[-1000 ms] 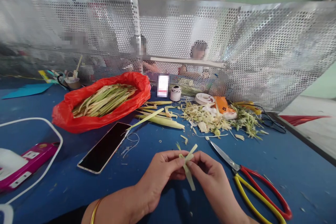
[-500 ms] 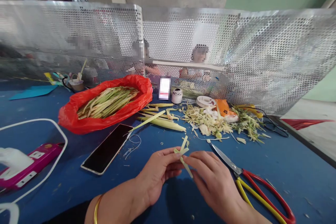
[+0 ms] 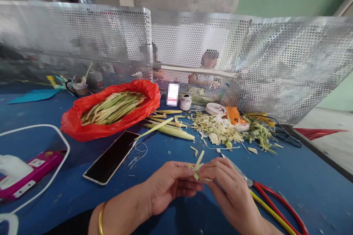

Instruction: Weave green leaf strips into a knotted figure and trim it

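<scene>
Between my two hands is a small pale-green folded leaf strip (image 3: pixel 199 161), its narrow ends sticking up and out. My left hand (image 3: pixel 172 183), with a gold bangle at the wrist, pinches it between thumb and fingers. From the other side my right hand (image 3: pixel 227 187) grips it with thumb and fingertips, which hide part of the fold. Scissors (image 3: pixel 249 181) with one red and one yellow handle lie just right of and partly behind my right hand. Beyond my hands, longer leaf strips (image 3: pixel 173 130) rest on the blue table (image 3: pixel 154 154).
A red plastic bag (image 3: pixel 91 132) full of leaf strips stands at left. In front are a dark phone (image 3: pixel 111 158) and a magenta power strip (image 3: pixel 35 169) with white cable. Trimmings (image 3: pixel 217 132), a tape roll (image 3: pixel 216 108) and an orange packet (image 3: pixel 234 115) lie right, before a perforated metal screen (image 3: pixel 179 29).
The leaf strip has turned in my fingers and shifted slightly down and right. My right hand has closed in on it; the lower end that hung down now lies sideways under the fingers.
</scene>
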Tool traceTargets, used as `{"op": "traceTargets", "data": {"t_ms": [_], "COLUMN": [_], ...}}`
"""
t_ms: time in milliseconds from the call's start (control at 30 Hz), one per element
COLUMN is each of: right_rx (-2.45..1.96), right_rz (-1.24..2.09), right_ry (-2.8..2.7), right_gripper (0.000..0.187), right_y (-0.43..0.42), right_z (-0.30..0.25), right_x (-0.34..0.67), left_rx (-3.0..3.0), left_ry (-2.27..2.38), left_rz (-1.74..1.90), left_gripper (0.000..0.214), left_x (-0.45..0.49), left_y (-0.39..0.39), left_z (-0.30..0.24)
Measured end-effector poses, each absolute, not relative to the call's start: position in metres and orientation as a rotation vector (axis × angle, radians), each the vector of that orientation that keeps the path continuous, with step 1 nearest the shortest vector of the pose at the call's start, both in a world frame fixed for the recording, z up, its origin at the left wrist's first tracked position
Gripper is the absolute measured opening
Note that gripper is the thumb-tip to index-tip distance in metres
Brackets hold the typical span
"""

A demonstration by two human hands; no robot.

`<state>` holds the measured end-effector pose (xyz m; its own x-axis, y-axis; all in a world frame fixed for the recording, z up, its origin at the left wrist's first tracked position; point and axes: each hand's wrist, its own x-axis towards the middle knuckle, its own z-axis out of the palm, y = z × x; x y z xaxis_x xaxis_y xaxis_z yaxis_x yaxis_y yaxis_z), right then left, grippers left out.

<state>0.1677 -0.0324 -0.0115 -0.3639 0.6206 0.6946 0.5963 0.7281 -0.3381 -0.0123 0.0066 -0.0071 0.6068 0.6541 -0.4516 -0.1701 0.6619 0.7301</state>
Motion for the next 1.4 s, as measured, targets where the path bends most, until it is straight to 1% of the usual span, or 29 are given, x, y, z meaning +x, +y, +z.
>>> {"op": "traceTargets", "data": {"t_ms": [167,267,333,400,467,633,700,867,1033,1233,1400], "right_rx": [-0.874,-0.813,-0.791,-0.821,-0.874,-0.913,-0.905,-0.851,-0.841,-0.803,-0.817], "right_rz": [-0.173,-0.361,-0.427,-0.402,-0.309,-0.093,-0.127,-0.282,-0.273,-0.367,-0.372], "right_ry": [-2.093,-2.225,-2.3,-2.276,-2.181,-2.076,-2.091,-2.175,-2.214,-2.329,-2.274], "right_gripper": [0.023,0.032,0.037,0.037,0.032,0.023,0.022,0.028,0.022,0.023,0.021], "right_y": [-0.036,-0.041,-0.042,-0.041,-0.038,-0.033,-0.034,-0.036,-0.035,-0.038,-0.038], "right_z": [-0.008,-0.006,-0.005,-0.007,-0.008,-0.009,-0.008,-0.008,-0.008,-0.015,-0.01], "right_x": [0.161,0.159,0.158,0.157,0.156,0.156,0.157,0.158,0.164,0.17,0.172], "left_rx": [0.725,0.804,0.873,0.954,1.019,1.066,1.052,0.947,0.88,0.753,0.665], "left_ry": [0.792,0.79,0.791,0.817,0.85,0.842,0.853,0.84,0.806,0.812,0.773], "left_rz": [0.525,0.529,0.544,0.57,0.601,0.607,0.616,0.602,0.613,0.607,0.565], "left_gripper": [0.023,0.028,0.03,0.034,0.037,0.033,0.033,0.036,0.037,0.031,0.025], "left_x": [-0.012,-0.01,-0.009,-0.008,-0.007,-0.008,-0.01,-0.011,-0.013,-0.011,-0.011], "left_y": [0.006,0.005,0.004,0.003,0.002,0.004,0.005,0.006,0.008,0.009,0.008], "left_z": [-0.009,-0.009,-0.009,-0.008,-0.007,-0.008,-0.009,-0.013,-0.017,-0.015,-0.013]}}
